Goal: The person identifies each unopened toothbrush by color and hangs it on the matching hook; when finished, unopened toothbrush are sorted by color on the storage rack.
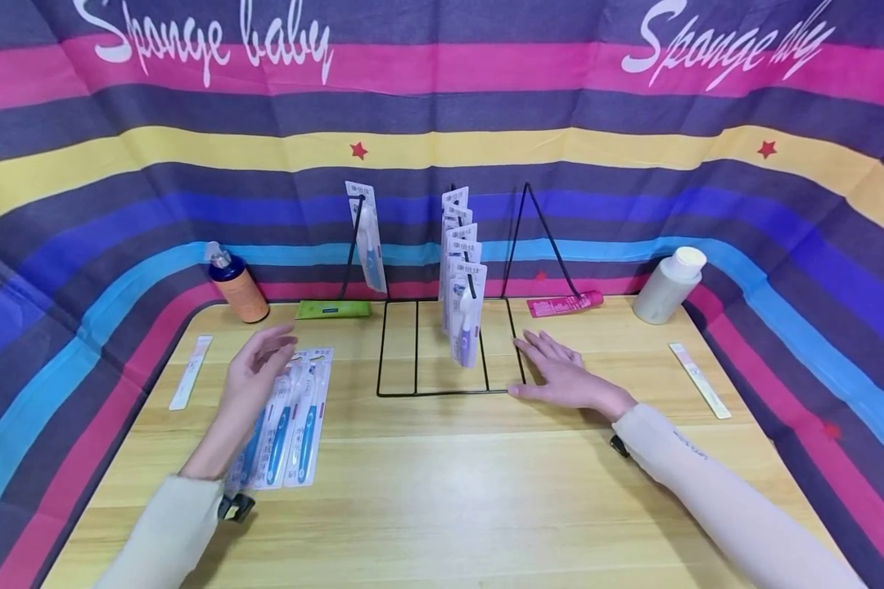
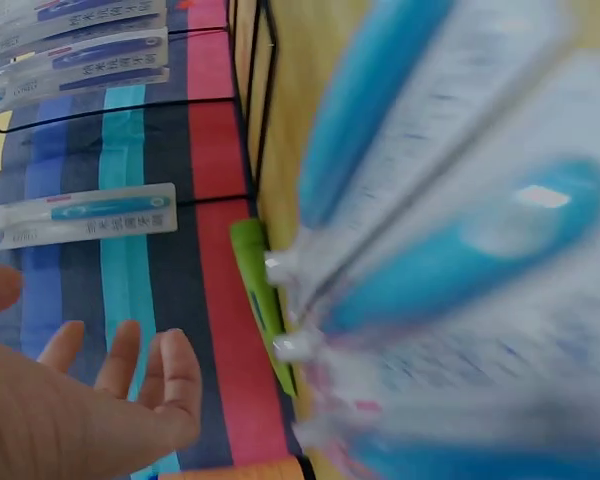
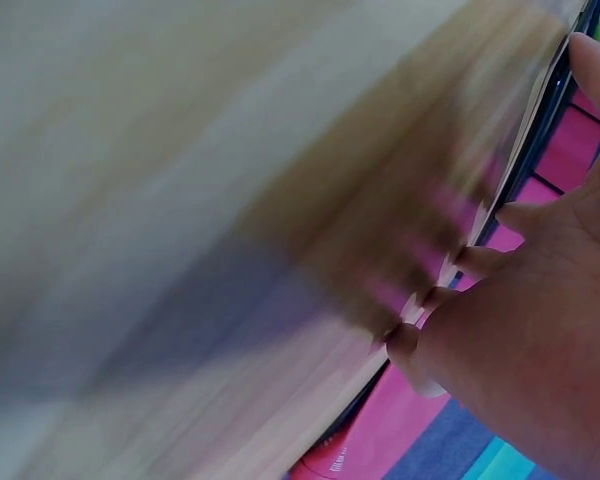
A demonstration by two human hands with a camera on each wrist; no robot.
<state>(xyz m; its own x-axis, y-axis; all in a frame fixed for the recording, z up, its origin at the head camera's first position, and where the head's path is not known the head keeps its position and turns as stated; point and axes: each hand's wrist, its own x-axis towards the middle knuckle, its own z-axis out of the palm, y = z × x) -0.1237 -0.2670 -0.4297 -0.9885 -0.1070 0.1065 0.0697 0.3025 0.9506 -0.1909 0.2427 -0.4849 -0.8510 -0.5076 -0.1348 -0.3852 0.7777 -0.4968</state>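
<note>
Toothbrush packs, blue-handled, in clear blisters: a small fanned stack flat on the tabletop, lower left of the head view, with more already hung on the black wire rack at centre. Left hand hovers just above the stack, fingers relaxed and grasping nothing; right hand lies flat, released, touching the rack's right base edge. Judged step: reaching for another pack; next calls for pinching one card off the stack.

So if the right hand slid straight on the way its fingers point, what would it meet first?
The right hand lies flat on the table, fingers pointing at the black wire rack. Its fingertips seem to sit right at the rack's base edge, so the rack comes first, though depth is uncertain.
</note>
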